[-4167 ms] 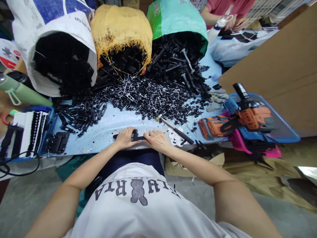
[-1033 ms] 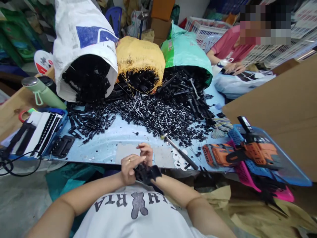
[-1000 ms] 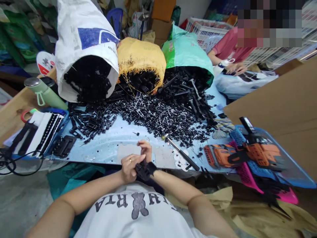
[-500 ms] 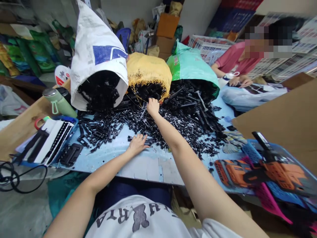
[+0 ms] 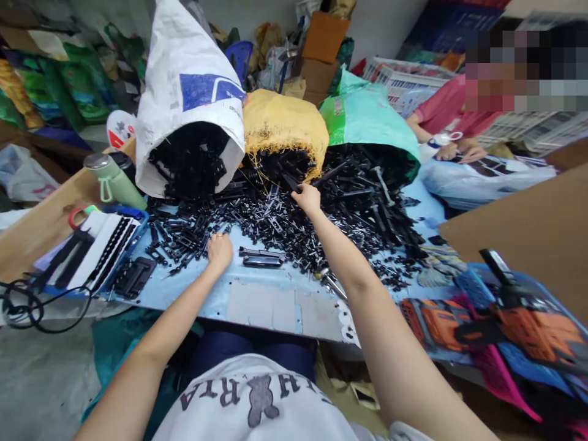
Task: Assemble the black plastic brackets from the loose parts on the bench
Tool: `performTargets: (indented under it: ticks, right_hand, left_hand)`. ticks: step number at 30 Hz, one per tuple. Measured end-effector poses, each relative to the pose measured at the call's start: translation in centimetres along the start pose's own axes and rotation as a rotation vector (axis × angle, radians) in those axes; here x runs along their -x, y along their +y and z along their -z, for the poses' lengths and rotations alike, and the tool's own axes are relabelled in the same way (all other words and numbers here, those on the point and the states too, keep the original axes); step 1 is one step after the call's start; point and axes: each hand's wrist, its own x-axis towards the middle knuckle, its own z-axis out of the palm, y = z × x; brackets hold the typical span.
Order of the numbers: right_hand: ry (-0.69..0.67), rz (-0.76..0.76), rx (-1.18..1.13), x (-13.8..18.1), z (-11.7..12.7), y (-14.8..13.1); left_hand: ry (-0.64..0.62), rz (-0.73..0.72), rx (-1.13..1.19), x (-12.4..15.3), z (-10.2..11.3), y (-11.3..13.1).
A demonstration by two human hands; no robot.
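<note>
My right hand (image 5: 307, 198) is at the mouth of the yellow sack (image 5: 287, 122), fingers closed on a flat black plastic piece (image 5: 290, 182). My left hand (image 5: 220, 251) is at the near edge of a heap of small black clip-like parts (image 5: 186, 236); its fingers are curled in, and what they hold is hidden. Between the hands, two long black bar-shaped pieces (image 5: 261, 260) lie side by side on the blue table (image 5: 215, 288). Loose screws and small black pieces (image 5: 298, 229) spread in front of the sacks.
A white sack (image 5: 160, 141) and a green sack (image 5: 372, 116), both open, spill black parts. At left are a green bottle (image 5: 114, 180) and a blue basket (image 5: 144, 233); at right, an orange-and-black power tool (image 5: 528, 318). Another person's hands (image 5: 459, 150) work at the far right.
My left hand has left the black bar pieces and moved left to the clip-like parts, its fingers curling. My right hand now has a flat black piece at its fingertips. The view has shifted slightly.
</note>
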Motion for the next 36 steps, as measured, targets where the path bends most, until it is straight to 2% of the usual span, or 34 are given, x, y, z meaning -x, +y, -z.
performTargets:
  ticks: [3, 6, 9, 12, 14, 16, 17, 19, 21, 23, 25, 28, 29, 31, 34, 36]
  right_hand:
    - [-0.004, -0.121, -0.276, 2.7, 2.0, 1.3]
    - [-0.036, -0.177, -0.556, 5.9, 4.0, 2.6]
    - [-0.083, -0.181, -0.767, 10.2, 5.8, 4.4]
    - [-0.223, -0.110, -0.886, 15.9, 7.0, 7.2]
    - [-0.383, -0.011, -0.762, 20.0, 7.3, 9.1]
    - [-0.538, 0.112, -0.464, 23.8, 6.9, 10.5]
    - [-0.579, 0.181, -0.299, 25.4, 6.5, 10.7]
    - [-0.561, 0.342, -0.010, 27.8, 4.9, 10.3]
    - [-0.476, 0.476, 0.141, 29.0, 2.6, 8.9]
    - [-0.394, 0.483, 0.104, 29.2, 0.4, 7.0]
    - [-0.347, 0.326, -0.140, 28.9, -1.1, 5.1]
    - [-0.420, 0.012, -0.638, 28.1, -1.6, 3.0]
    - [-0.465, -0.037, -0.748, 28.0, -1.4, 2.5]
    - [-0.507, -0.021, -0.839, 27.9, -0.6, 1.9]
    - [-0.474, 0.075, -0.827, 28.1, 0.4, 1.5]
    - [-0.443, 0.070, -0.834, 28.2, 0.7, 1.3]
  left_hand:
    - [0.000, 0.048, 0.014, -1.2, -0.6, 0.2]
    - [0.010, 0.040, 0.053, -1.6, -0.5, 0.8]
    - [0.003, 0.009, 0.103, -0.9, 0.0, 1.0]
    - [-0.007, -0.012, 0.241, 1.1, 0.5, 0.6]
    - [0.010, -0.053, 0.430, 2.8, 0.7, 0.3]
    - [-0.002, -0.100, 0.606, 4.5, 1.1, 0.3]
    - [-0.026, -0.111, 0.654, 5.3, 1.4, 0.6]
    - [-0.074, -0.099, 0.713, 6.6, 1.9, 1.6]
    - [-0.112, -0.077, 0.763, 7.7, 2.5, 3.2]
    - [-0.173, -0.081, 0.838, 8.7, 2.9, 4.7]
    - [-0.288, -0.102, 0.946, 9.7, 3.0, 5.9]
    - [-0.394, -0.071, 1.099, 10.6, 3.0, 6.9]
    - [-0.370, -0.053, 1.123, 10.7, 3.1, 7.0]
    - [-0.240, -0.063, 1.106, 10.6, 3.4, 7.0]
    - [-0.086, -0.222, 1.007, 10.0, 4.3, 6.7]
    - [-0.077, -0.312, 0.982, 9.6, 4.9, 6.6]
